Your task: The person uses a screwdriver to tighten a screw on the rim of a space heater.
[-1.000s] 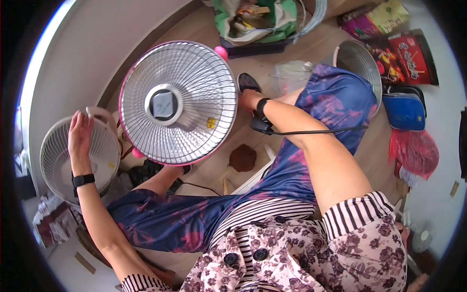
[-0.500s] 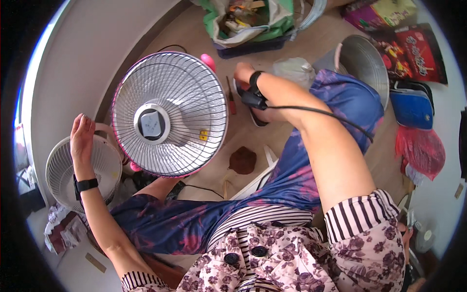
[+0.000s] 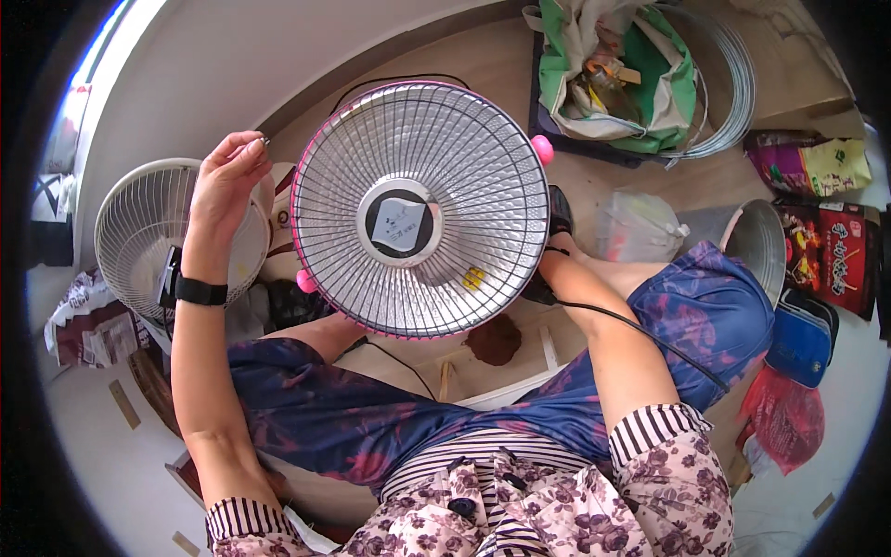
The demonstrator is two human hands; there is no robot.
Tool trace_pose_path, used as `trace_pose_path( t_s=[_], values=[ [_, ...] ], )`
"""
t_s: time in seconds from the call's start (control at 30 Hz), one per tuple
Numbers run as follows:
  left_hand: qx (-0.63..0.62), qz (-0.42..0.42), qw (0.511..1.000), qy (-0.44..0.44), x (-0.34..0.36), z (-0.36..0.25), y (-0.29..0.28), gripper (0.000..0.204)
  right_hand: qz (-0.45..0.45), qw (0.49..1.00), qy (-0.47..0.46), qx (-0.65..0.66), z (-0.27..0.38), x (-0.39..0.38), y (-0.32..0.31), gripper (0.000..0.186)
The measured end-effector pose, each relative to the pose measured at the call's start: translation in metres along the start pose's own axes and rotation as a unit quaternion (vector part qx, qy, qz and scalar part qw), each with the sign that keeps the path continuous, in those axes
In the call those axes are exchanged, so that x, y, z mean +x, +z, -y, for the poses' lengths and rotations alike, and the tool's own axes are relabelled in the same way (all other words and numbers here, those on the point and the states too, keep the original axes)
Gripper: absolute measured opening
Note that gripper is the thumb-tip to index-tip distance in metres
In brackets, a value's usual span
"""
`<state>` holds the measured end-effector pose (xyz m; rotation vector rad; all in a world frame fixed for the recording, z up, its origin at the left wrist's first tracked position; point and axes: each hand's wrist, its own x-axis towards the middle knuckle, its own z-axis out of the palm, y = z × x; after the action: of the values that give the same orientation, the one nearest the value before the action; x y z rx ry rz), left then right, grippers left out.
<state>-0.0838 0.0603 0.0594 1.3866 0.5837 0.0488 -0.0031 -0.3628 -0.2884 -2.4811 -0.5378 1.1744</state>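
A round dish heater (image 3: 501, 218) with a black wire guard, silvery reflector and pink rim stands upright between my legs. My left hand (image 3: 230, 176) is raised beside its left edge, thumb and fingers pinched together. A tiny dark bit shows at the fingertips, too small to name. My right forearm reaches behind the heater's lower right side. The right hand itself is hidden there, so its fingers do not show. A black cable (image 3: 640, 325) runs from the right wrist along that forearm.
A white fan (image 3: 139, 232) stands at the left wall. Behind the heater are a green-and-white bag (image 3: 566, 84) of odds and ends and a coil of wire (image 3: 742, 84). To the right lie a metal bucket (image 3: 756, 246), a white plastic bag (image 3: 636, 227), a blue case (image 3: 798, 343) and a red bag (image 3: 789, 422).
My view has shifted, so the heater appears further right. My right hand has gone from open sight, near a red-handled tool on the floor, to behind the heater. My left hand stays raised.
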Motion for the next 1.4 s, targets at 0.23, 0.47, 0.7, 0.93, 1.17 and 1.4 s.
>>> trace_pose_path(
  t_s=[0.23,0.47,0.7,0.93,1.17,1.4],
  values=[
    [-0.008,-0.001,1.0,0.005,0.002,-0.005,0.008,0.012,0.014,0.983,0.067,0.171,-0.005,-0.008,-0.026,0.021],
    [0.0,0.008,0.999,0.05,-0.003,-0.007,0.011,0.015,0.071,0.874,0.133,0.463,0.018,-0.031,-0.057,0.02],
    [-0.01,0.015,0.993,0.115,0.016,0.016,0.025,0.012,0.102,0.911,0.105,0.387,0.028,-0.058,-0.13,0.022],
    [-0.016,0.032,0.991,0.129,0.009,0.021,0.021,0.013,0.026,0.985,0.164,0.036,0.096,-0.117,-0.224,0.026],
    [-0.018,0.022,0.995,0.094,0.004,0.02,0.04,0.013,-0.178,0.978,0.047,-0.099,0.158,-0.17,-0.304,0.034],
    [-0.05,0.032,0.997,0.046,0.006,0.026,0.053,0.013,-0.342,0.902,-0.261,0.028,0.213,-0.178,-0.257,0.032]
  ],
)
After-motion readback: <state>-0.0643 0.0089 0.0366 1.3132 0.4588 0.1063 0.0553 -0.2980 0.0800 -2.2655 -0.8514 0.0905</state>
